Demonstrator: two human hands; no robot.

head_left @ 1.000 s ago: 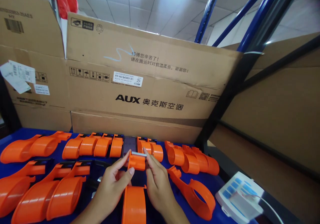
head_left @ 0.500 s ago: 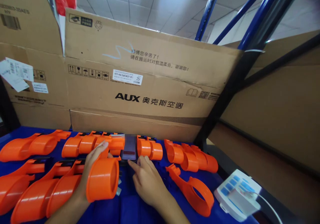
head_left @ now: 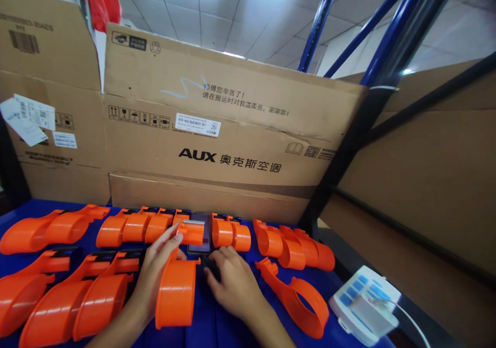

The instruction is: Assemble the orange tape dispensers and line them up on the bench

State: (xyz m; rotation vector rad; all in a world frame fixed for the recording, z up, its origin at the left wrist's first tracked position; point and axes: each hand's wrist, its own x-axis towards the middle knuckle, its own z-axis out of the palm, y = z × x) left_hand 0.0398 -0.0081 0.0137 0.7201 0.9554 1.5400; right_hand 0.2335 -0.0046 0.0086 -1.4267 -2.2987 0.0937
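In the head view, my left hand (head_left: 159, 262) grips an orange plastic piece (head_left: 176, 293) with a wide curved band at its lower end. The piece is raised over the blue surface, and its upper end has a pale metallic-looking edge. My right hand (head_left: 230, 281) is low beside it, fingers curled around a small black part (head_left: 212, 268) that is mostly hidden. Just beyond both hands lies a phone (head_left: 200, 244), partly covered by the orange piece.
Several similar orange pieces (head_left: 58, 301) with black ends line the blue surface (head_left: 232, 332) on the left. More orange pieces (head_left: 294, 250) and one loose piece (head_left: 296, 296) sit right. A white device with blue keys (head_left: 362, 304) trails a cable. Cardboard (head_left: 232, 182) forms the back wall.
My right hand has drawn its pointing index finger back from the phone's lower edge and curled it at the black part. My left hand has moved right with the orange piece, turning it.
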